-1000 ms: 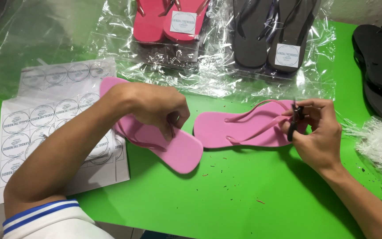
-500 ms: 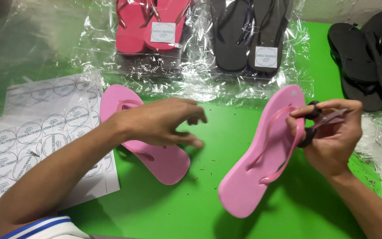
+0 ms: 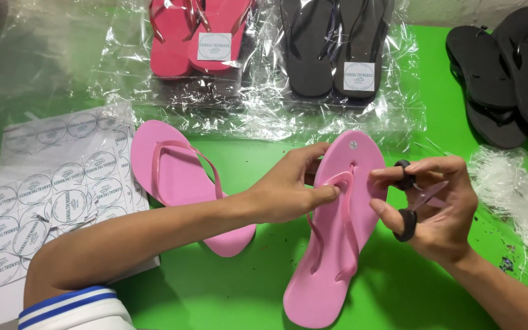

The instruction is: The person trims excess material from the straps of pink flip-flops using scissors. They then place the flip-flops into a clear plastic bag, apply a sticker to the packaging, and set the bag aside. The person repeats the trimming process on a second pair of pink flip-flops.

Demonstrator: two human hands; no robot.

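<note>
Green matte tabletop (image 3: 227, 293), left hand (image 3: 288, 192) pinching smooth pink foam sandal (image 3: 331, 244), right hand (image 3: 438, 211) gripping black-handled scissors (image 3: 407, 201)

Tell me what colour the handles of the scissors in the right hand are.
Black. The scissors in the right hand have black loop handles, seen in the head view.

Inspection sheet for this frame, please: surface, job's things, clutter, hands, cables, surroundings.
Surface: green table.
Job's things: pink sandal gripped at its strap; second pink sandal lying flat; small scissors.
Clutter: sticker sheets, white plastic scraps, loose clear bags.
Hands: left hand pinches the strap; right hand holds the scissors.
Cables: nothing seen.
Surroundings: bagged red sandals, bagged black sandals, loose black sandals.
</note>
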